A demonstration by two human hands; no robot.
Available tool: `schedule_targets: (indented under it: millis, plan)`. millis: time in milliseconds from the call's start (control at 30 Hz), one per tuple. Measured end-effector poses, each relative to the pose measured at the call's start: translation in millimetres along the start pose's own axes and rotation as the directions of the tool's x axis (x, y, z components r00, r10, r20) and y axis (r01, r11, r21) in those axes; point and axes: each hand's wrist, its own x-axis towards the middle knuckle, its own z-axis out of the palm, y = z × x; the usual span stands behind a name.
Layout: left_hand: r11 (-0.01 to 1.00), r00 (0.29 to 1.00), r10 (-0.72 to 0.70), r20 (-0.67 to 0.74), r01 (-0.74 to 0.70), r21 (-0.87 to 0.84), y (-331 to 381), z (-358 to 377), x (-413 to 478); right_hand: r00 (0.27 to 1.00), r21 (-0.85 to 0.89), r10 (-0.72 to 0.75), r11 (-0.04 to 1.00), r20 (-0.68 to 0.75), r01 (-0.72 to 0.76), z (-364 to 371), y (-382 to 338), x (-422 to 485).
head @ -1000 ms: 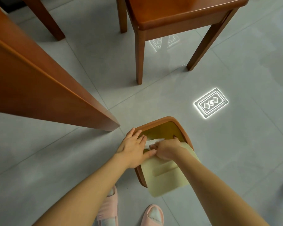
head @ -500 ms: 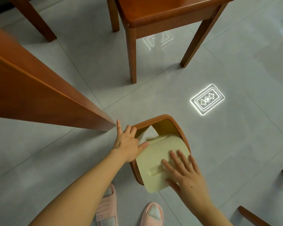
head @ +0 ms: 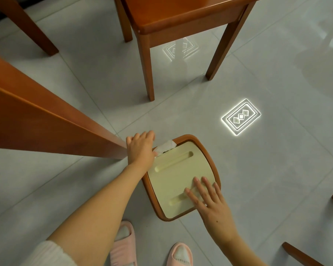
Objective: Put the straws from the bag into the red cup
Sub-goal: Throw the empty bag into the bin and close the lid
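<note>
No straws, bag or red cup show in the head view. On the floor stands a small brown bin (head: 210,152) with a pale yellow lid (head: 173,177) lying nearly flat over it. A white piece of paper or plastic (head: 165,146) sticks out at the lid's far left corner. My left hand (head: 140,150) rests on the bin's left rim beside that white piece, fingers loosely curled, holding nothing. My right hand (head: 210,200) lies flat on the near right part of the lid, fingers spread.
A wooden table edge (head: 46,127) runs along the left down to the bin. A wooden chair (head: 181,22) stands behind the bin. More chair parts (head: 300,254) show at the lower right. My feet in pink slippers (head: 123,244) are near the bin on grey tiles.
The lid was tilted open with both hands at the bin's mouth around a white piece. The lid has since swung down nearly shut, and my right hand moved to its near side.
</note>
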Motion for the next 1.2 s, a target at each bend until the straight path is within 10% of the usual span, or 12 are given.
schedule_targets:
  millis: [100, 300, 500, 733, 1033, 1200]
  plan:
    - [0.974, 0.983, -0.048, 0.180, 0.086, -0.211, -4, 0, 12, 1.000, -0.005, -0.020, 1.000, -0.009, 0.020, 4, 4, -1]
    - [0.995, 0.937, 0.097, 0.337, -0.085, -0.051, 10, 1, 30, 0.998, -0.036, -0.058, 0.998, 0.017, 0.058, 2, 9, 0]
    - [0.979, 0.967, 0.205, 0.153, -0.200, -0.047, 2, 19, 23, 0.996, -0.064, -0.088, 0.994, -0.006, 0.088, 5, 18, 1]
    - [0.841, 0.843, 0.538, -0.004, -0.537, -0.061, -2, 27, 13, 0.995, -0.055, -0.099, 0.994, -0.031, 0.097, 17, 21, -5]
    - [0.868, 0.868, 0.494, 0.059, -0.496, 0.020, 14, 19, 21, 0.994, -0.099, -0.113, 0.989, -0.006, 0.112, 10, 19, -4]
    - [0.908, 0.981, 0.193, 0.016, -0.173, -0.382, 21, 19, 22, 0.993, -0.113, -0.118, 0.987, 0.002, 0.117, 6, 19, -1]
